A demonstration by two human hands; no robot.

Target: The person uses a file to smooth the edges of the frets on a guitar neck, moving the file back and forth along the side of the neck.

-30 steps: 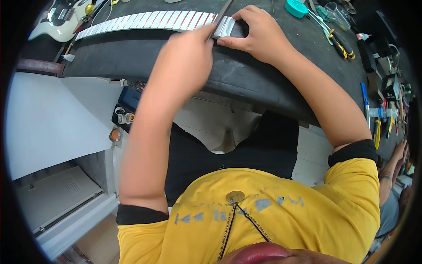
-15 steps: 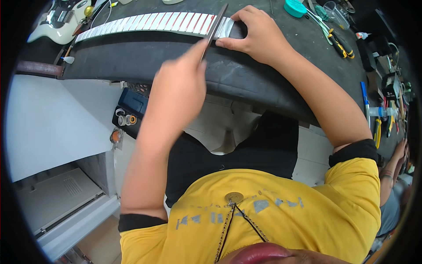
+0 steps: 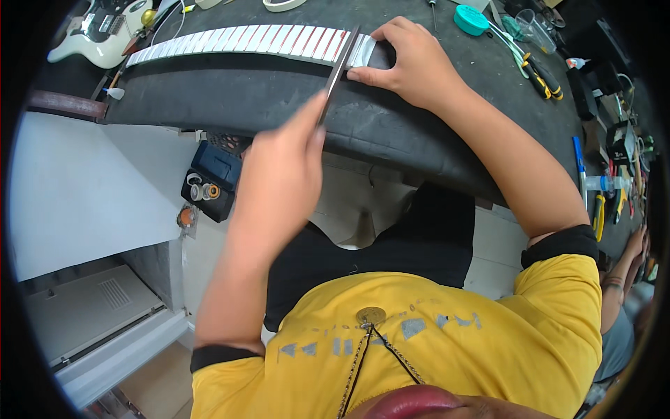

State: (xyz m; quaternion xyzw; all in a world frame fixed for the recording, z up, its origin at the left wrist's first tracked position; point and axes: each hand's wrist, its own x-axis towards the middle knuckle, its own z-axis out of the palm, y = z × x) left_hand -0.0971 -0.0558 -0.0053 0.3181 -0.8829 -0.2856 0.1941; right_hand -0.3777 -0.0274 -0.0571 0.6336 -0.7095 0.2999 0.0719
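Note:
A guitar neck (image 3: 237, 42) lies across the dark work table, its fretboard covered in pale strips with reddish lines between them. My left hand (image 3: 283, 167), smeared a little by motion, is closed around the near end of a thin metal file (image 3: 340, 70). The file's far part lies crosswise over the neck near its right end. My right hand (image 3: 412, 66) clasps that right end, thumb on the near side and fingers on the far side. Its palm hides the tip of the neck.
A white electric guitar body (image 3: 98, 35) lies at the far left. On the right are a teal round container (image 3: 472, 20), yellow-and-black pliers (image 3: 541, 77) and assorted tools. Below the table's left part sits a black case (image 3: 209, 178) holding rolls. Another person's arm (image 3: 618, 276) shows at the right edge.
My left hand has drawn the file back toward me across the neck. My right hand keeps its hold on the neck's end. The whole view has shifted slightly.

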